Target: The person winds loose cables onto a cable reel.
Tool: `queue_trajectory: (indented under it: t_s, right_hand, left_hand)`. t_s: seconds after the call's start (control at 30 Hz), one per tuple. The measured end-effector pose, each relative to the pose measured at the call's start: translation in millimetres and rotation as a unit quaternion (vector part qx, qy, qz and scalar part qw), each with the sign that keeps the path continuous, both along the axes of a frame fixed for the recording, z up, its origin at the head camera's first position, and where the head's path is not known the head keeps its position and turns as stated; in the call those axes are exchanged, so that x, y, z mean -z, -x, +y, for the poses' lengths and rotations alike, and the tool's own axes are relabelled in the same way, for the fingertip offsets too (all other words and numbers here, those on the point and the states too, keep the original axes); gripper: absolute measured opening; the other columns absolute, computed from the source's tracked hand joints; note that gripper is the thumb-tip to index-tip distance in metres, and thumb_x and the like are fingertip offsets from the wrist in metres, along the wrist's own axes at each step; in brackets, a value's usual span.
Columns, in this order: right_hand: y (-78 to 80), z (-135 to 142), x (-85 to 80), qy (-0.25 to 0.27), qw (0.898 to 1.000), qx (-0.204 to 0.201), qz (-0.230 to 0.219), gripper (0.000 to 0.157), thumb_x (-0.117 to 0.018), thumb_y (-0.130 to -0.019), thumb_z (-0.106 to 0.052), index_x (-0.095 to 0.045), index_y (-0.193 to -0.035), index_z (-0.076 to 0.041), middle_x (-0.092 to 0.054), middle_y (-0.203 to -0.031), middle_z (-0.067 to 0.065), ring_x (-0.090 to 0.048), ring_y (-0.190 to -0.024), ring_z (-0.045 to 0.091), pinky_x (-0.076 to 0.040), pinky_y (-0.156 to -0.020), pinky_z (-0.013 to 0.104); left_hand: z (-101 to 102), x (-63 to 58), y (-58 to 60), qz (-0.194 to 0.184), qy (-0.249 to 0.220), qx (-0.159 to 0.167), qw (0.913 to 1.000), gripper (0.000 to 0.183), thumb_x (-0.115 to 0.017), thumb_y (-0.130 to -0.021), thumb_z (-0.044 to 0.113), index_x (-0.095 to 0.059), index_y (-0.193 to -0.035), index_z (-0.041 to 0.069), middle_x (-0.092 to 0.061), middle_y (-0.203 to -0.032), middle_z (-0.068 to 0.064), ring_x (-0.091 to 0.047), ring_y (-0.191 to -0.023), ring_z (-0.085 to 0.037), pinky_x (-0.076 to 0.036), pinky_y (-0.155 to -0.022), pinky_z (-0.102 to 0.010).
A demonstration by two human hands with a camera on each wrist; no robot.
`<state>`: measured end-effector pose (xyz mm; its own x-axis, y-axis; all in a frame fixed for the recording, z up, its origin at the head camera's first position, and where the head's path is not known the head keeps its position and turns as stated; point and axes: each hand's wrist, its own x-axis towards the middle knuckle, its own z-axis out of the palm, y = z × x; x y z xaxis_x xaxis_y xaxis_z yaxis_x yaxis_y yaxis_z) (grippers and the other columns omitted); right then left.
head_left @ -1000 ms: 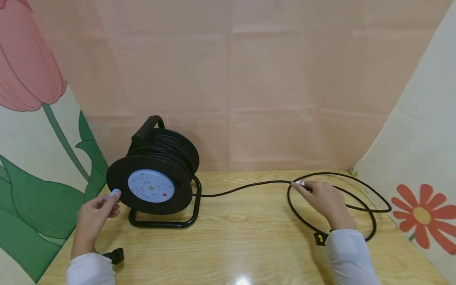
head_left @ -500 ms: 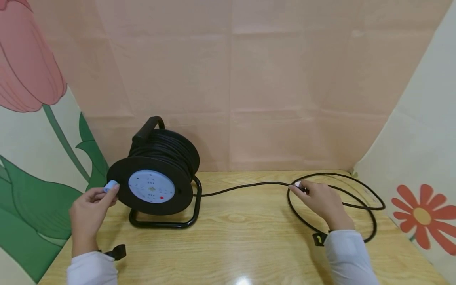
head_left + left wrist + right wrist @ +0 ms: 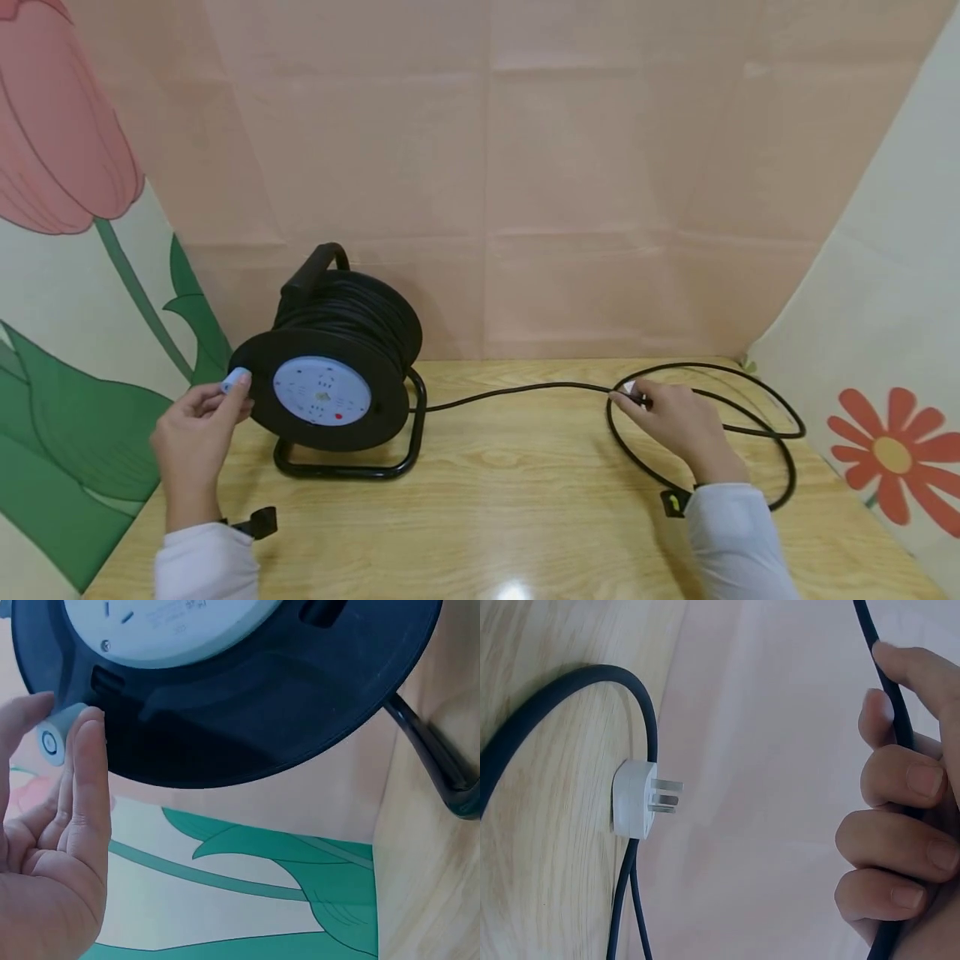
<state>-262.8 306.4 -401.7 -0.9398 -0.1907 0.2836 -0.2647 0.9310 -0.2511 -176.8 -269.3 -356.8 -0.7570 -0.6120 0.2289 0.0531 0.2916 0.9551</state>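
Note:
A black cable reel (image 3: 258, 367) stands at the left in the head view, wound with black cable. Its front has a pale blue socket panel (image 3: 322, 392) and a small light blue crank knob (image 3: 236, 380). My left hand (image 3: 197, 446) pinches that knob between thumb and fingers, as the left wrist view (image 3: 64, 731) also shows. Well to the right, my right hand (image 3: 686, 425) has its fingers curled round the black cable (image 3: 517, 389), which runs low from the reel. A white three-pin plug (image 3: 632, 799) sits on the table close by in the right wrist view.
Loose cable loops (image 3: 787, 467) lie on the wooden table (image 3: 525, 492) around my right hand. The reel rests on a black tubular frame (image 3: 345, 472) and has a carrying handle (image 3: 311, 271) on top. A pink backdrop (image 3: 570, 208) closes off the back; floral sheets flank both sides.
My left hand has moved the knob up along the reel's rim, and the socket panel has turned with it. The loose loop at the right has drawn in slightly; my right hand has barely moved.

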Motion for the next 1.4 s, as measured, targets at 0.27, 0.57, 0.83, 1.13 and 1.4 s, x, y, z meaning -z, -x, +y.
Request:
queue_trajectory:
  t_s: [0.27,0.57,0.83,1.13,1.4]
  right_hand:
    - [1.6,1,-0.8,0.0,1.0,-0.023,-0.007,0.04,-0.047,-0.101,-0.056,-0.064,-0.096,-0.02,-0.041,-0.059,-0.005,-0.034,-0.05,0.013,-0.025,-0.046,0.03]
    - [2.2,2,-0.8,-0.005,1.0,0.006,0.003,0.051,-0.052,-0.09,-0.073,-0.066,-0.09,-0.024,-0.041,-0.055,-0.006,-0.041,-0.05,0.014,-0.03,-0.042,0.032]
    - [2.4,-2,-1.1,-0.012,1.0,-0.026,-0.004,0.047,-0.05,-0.097,-0.064,-0.071,-0.104,-0.023,-0.053,-0.065,-0.007,-0.043,-0.051,0.013,-0.032,-0.043,0.032]
    - [1.8,-1,0.0,-0.021,1.0,-0.014,0.004,0.052,-0.051,-0.092,-0.072,-0.07,-0.096,-0.025,-0.054,-0.062,-0.008,-0.045,-0.052,0.012,-0.034,-0.043,0.032]
    - [1.7,-2,-0.1,-0.028,0.999,-0.023,0.01,0.049,-0.053,-0.094,-0.068,-0.072,-0.1,-0.023,-0.058,-0.067,-0.008,-0.047,-0.054,0.011,-0.036,-0.045,0.032]
  left_hand:
    - [7,-5.0,-0.1,0.032,-0.017,-0.008,0.9993,0.047,-0.071,-0.09,0.048,-0.073,-0.1,0.003,-0.073,-0.076,0.01,-0.07,-0.066,-0.003,-0.052,-0.068,-0.011]
    - [21,-9.9,0.0,0.068,0.032,-0.036,0.9965,0.038,-0.072,-0.09,0.047,-0.071,-0.102,0.01,-0.071,-0.081,0.014,-0.068,-0.073,0.001,-0.049,-0.069,-0.009]
    - [33,-12.0,0.3,0.101,0.049,-0.068,0.9913,0.04,-0.077,-0.088,0.039,-0.072,-0.111,0.007,-0.067,-0.089,0.011,-0.065,-0.077,0.001,-0.049,-0.07,-0.008]
    - [49,-15.0,2.2,0.154,0.068,-0.067,0.9835,0.039,-0.079,-0.088,0.032,-0.072,-0.12,0.01,-0.069,-0.107,-0.004,-0.065,-0.09,-0.006,-0.051,-0.08,-0.011]
    - [58,-18.1,2.4,0.19,0.074,-0.048,0.9778,0.036,-0.079,-0.089,0.021,-0.072,-0.122,0.007,-0.062,-0.109,-0.002,-0.065,-0.095,-0.007,-0.051,-0.085,-0.014]
